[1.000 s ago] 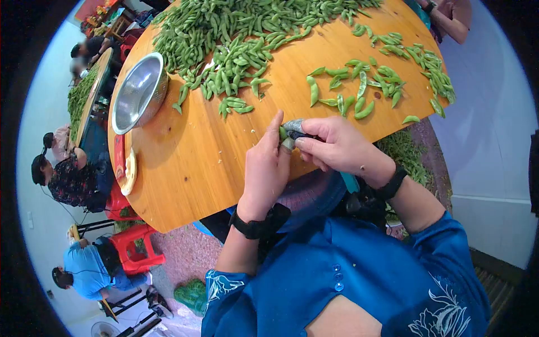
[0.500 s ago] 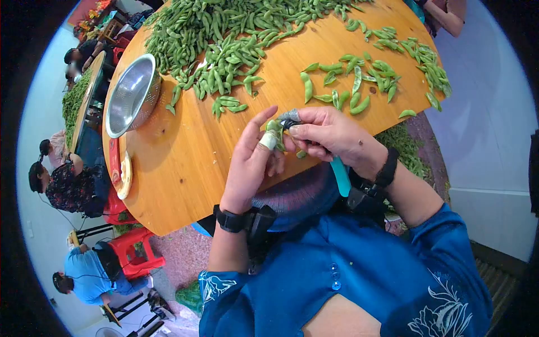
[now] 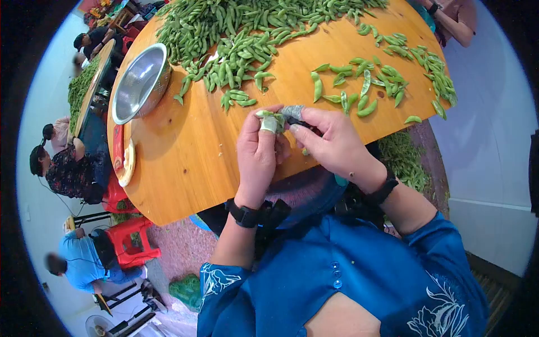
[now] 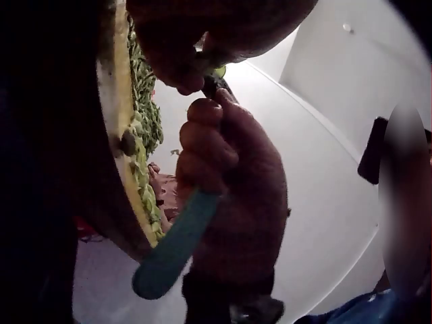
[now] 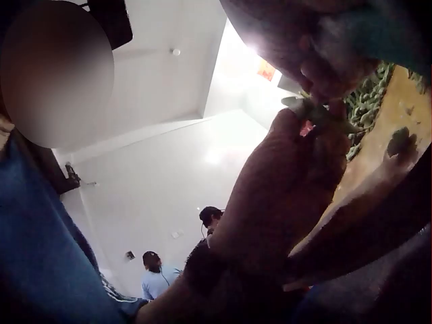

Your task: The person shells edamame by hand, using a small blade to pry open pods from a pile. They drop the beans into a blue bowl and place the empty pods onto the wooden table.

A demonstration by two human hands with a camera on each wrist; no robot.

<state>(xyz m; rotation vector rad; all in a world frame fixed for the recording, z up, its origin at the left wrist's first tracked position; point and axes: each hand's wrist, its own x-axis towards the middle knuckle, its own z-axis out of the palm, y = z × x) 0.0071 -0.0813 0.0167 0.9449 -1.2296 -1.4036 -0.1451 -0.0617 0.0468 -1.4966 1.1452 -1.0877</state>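
Note:
In the head view my left hand (image 3: 255,154) pinches a green soybean pod (image 3: 263,113) between thumb and forefinger above the table's near edge. White tape wraps the left thumb. Close against it, my right hand (image 3: 334,137) grips a tool with a teal handle (image 4: 172,250), which sticks out below the curled fingers in the left wrist view. The tool's dark end shows by the right thumb, at the pod. Grey tape wraps the right forefinger. The tool's tip is hidden between the hands.
A large heap of pods (image 3: 236,28) covers the far side of the wooden table (image 3: 185,168). Loose pods (image 3: 368,106) lie to the right. A metal colander (image 3: 160,84) stands at the left. Below the near edge is a tub (image 3: 303,196). Other people sit around.
The left forefinger, raised half a second ago, is now bent behind the pod. The teal handle, plainly visible then in the head view, is now mostly hidden. Both hands stay together.

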